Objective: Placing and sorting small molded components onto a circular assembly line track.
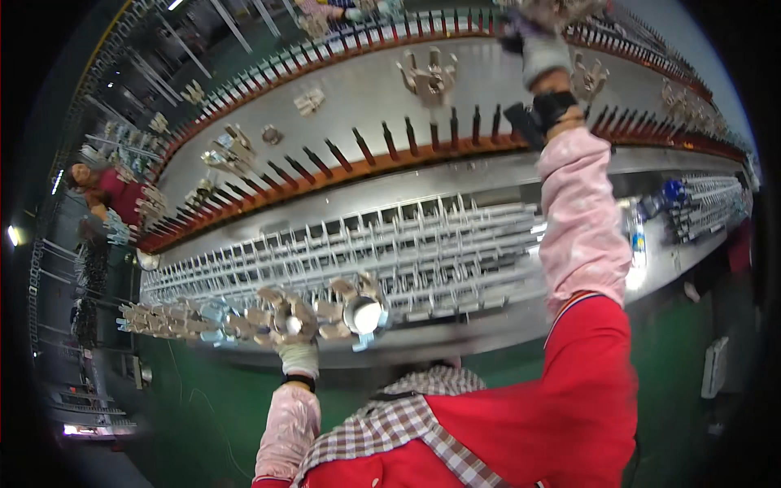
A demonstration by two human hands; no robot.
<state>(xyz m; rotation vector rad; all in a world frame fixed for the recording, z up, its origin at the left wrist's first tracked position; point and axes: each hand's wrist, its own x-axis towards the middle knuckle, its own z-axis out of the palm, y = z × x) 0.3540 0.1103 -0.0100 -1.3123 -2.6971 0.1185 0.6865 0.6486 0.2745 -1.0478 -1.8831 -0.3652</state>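
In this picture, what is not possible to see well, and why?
Head view:
Left hand: its fingers, hidden by the stack of beige parts.
Right hand: its grip, lost in blur.
Beige piece at that hand: its full shape, blurred and cut off by the top edge.
Orange rail: one stretch, hidden by the pink right sleeve.
Person at the left: hand details, too small.

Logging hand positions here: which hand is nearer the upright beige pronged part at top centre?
Right. The right hand is to the right of the beige pronged part; the left hand is farther, lower and leftward, across the near peg row.
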